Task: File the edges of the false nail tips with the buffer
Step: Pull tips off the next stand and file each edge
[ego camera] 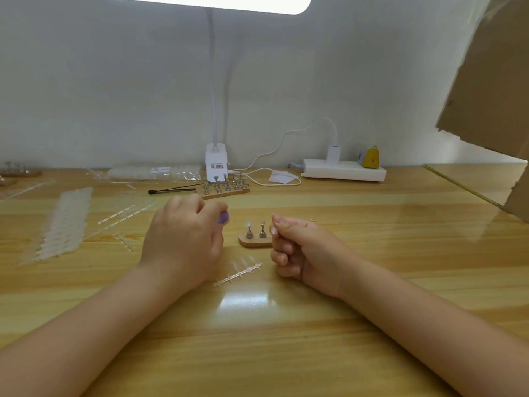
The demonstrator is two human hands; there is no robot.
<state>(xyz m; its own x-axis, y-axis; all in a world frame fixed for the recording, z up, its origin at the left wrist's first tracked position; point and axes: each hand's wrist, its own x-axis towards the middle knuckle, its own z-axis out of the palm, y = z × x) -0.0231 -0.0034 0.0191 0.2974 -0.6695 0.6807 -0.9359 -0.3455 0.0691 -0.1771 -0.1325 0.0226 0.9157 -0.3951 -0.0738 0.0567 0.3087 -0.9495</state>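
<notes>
Gripping: left hand (183, 239) is curled round a purple buffer (223, 218), only its rounded tip showing past the fingers
Right hand (300, 247): fingers curled in, thumb and forefinger pinching a clear false nail tip (274, 230) at the fingertips
Small wooden stand (254, 242): between the two hands, carrying two metal holders; the left holder (249, 231) has a pale tip on top, the right holder (262, 230) looks bare
Strip of nail tips (239, 272): lying flat on the bench (286, 325), just in front of the stand, near both wrists
Larger stand (226, 186): farther back with many metal holders, beside a black-tipped brush (171, 190)
Left side: rows of clear tip strips (67, 224) spread out
Back edge: lamp base (216, 164), white power strip (343, 169), cardboard (492, 81) at right
</notes>
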